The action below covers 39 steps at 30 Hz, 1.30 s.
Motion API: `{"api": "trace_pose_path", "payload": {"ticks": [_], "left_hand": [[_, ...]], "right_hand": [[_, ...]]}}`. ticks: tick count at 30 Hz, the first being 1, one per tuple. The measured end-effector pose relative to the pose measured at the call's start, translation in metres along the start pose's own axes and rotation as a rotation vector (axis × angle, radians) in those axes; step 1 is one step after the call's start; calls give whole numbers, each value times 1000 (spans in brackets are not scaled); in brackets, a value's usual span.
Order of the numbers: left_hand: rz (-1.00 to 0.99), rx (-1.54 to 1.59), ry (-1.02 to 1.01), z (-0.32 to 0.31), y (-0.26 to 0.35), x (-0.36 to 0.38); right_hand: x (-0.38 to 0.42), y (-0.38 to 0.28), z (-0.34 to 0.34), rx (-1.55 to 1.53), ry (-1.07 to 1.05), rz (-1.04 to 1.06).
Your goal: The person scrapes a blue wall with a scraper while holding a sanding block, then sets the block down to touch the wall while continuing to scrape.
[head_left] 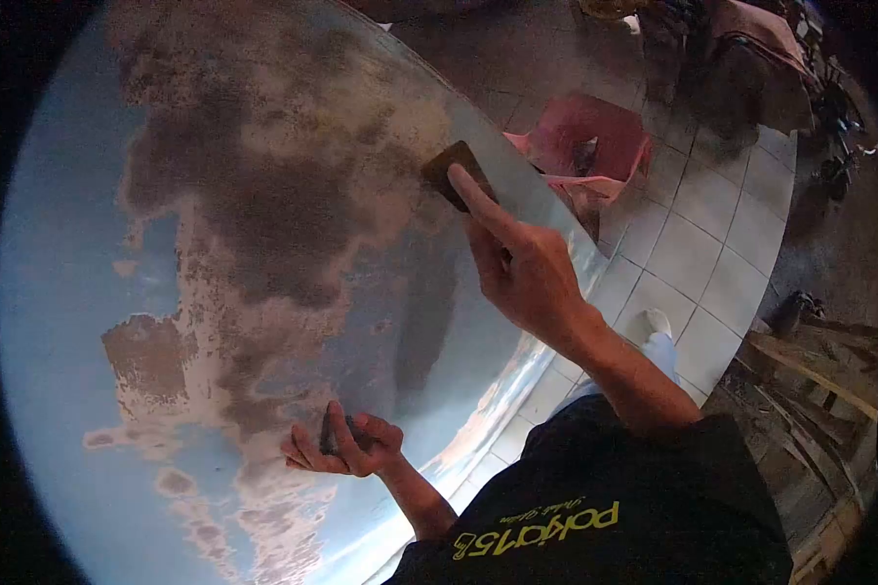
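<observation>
your right hand [525, 268] raised high, arm stretched up and away from your body, forearm bare. index finger straight, pointing up-left; other fingers curled, pressing. your left hand [346, 446] lower, close to your chest, palm turned up, fingers curled closed around something small and dark. left forearm bent, bare. both sleeves dark, short.

The one camera sits on my head, looking forward and down, close on the painted panel [263, 244]. Right of the panel, tiled floor [693, 253] shows farther off.
</observation>
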State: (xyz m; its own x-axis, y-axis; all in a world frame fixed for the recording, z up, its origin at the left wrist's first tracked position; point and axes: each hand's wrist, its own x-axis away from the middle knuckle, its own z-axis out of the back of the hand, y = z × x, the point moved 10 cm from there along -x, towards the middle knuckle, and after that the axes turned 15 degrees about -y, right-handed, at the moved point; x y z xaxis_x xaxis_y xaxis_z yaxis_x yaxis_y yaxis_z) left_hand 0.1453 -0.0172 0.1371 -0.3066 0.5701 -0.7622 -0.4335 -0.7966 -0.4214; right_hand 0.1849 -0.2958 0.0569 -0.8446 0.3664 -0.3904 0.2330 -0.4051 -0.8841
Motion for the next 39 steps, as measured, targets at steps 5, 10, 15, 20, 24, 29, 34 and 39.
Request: {"api": "trace_pose_path", "payload": {"ticks": [5, 10, 15, 20, 24, 29, 34, 39], "left_hand": [[-4, -5, 0, -3, -4, 3], [-3, 39, 24, 0, -4, 3], [4, 54, 31, 0, -5, 4], [-3, 37, 15, 0, -5, 1], [-26, 43, 16, 1, -5, 4], [-1, 26, 11, 2, -1, 1], [-32, 91, 24, 4, -4, 1], [-15, 60, 35, 1, -7, 7]], "right_hand": [[4, 0, -6, -4, 8, 46], [5, -3, -6, -88, -17, -11], [1, -7, 1, -48, 41, 52], [9, -2, -11, -73, 14, 41], [3, -2, -4, -152, -41, -47], [7, -3, -8, -115, -2, -2], [6, -4, -5, -147, 41, -7], [3, -6, 1, -106, 45, 3]]}}
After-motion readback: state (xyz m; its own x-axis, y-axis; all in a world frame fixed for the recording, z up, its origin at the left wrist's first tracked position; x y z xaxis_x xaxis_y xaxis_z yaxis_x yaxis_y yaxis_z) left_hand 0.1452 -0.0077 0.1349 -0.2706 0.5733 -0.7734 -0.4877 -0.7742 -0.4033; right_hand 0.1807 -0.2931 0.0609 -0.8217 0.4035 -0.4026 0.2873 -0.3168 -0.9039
